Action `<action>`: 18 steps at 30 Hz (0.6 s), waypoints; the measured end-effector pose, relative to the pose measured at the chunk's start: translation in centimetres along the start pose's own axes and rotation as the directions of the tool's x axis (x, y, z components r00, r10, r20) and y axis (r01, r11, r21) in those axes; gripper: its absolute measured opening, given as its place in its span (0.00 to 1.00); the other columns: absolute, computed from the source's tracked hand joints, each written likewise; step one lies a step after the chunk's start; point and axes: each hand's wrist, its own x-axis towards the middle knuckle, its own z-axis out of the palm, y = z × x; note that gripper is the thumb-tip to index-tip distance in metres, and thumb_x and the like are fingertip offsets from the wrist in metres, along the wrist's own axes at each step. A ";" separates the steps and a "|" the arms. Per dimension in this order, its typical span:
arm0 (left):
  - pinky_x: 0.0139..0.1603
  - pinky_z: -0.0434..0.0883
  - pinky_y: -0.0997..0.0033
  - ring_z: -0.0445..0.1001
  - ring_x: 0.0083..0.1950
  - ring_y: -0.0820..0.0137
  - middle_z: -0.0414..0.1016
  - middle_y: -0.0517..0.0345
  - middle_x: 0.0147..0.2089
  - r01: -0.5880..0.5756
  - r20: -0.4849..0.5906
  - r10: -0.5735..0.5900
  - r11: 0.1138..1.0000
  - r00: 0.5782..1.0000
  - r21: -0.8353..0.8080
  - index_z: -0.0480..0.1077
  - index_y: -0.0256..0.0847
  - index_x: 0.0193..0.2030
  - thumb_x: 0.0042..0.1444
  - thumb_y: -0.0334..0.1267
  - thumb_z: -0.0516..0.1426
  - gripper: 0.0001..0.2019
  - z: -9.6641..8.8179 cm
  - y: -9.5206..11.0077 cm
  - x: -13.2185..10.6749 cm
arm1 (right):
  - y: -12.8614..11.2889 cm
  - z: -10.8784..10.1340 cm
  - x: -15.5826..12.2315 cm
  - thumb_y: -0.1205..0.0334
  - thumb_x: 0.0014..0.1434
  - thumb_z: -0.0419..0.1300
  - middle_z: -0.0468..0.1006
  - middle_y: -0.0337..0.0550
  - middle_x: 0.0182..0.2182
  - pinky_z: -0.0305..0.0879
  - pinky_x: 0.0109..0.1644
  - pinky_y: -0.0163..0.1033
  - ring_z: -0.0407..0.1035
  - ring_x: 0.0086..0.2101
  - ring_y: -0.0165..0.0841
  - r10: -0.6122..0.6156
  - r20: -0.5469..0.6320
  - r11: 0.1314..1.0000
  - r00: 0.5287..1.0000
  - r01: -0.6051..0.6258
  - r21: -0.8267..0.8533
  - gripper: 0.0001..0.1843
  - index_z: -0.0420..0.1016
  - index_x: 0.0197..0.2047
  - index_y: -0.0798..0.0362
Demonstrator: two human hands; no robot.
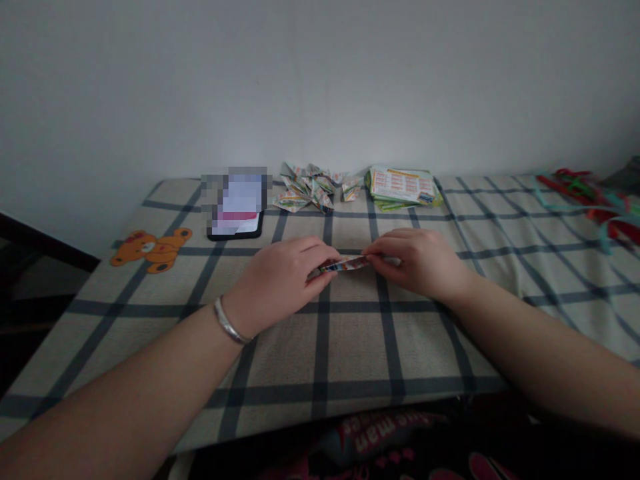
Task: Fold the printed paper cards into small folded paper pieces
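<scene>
Between my two hands is a small folded piece of printed paper, held just over the checked tablecloth. My left hand, with a silver bangle at the wrist, pinches the paper's left end. At the opposite end, the thumb and fingers of my right hand close on the paper's tip. Beyond my hands lies a loose heap of folded paper pieces with similar print. A stack of printed leaflets with green edges rests right of the heap.
A dark-edged phone with a lit screen, partly pixelated, lies at the back left. An orange bear cutout is near the table's left edge. Red and green ribbons lie at the far right. A pale wall stands behind the table.
</scene>
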 end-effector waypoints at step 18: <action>0.24 0.58 0.75 0.64 0.25 0.75 0.68 0.64 0.23 0.258 -0.071 -0.307 0.885 0.949 -0.387 0.71 0.39 0.28 0.59 0.43 0.55 0.13 0.6 1.0 0.4 | -1.3 0.9 -0.1 0.58 0.62 0.59 0.79 0.45 0.39 0.66 0.40 0.37 0.73 0.38 0.34 -0.059 -0.152 0.989 0.987 0.078 0.126 0.14 0.69 0.49 0.53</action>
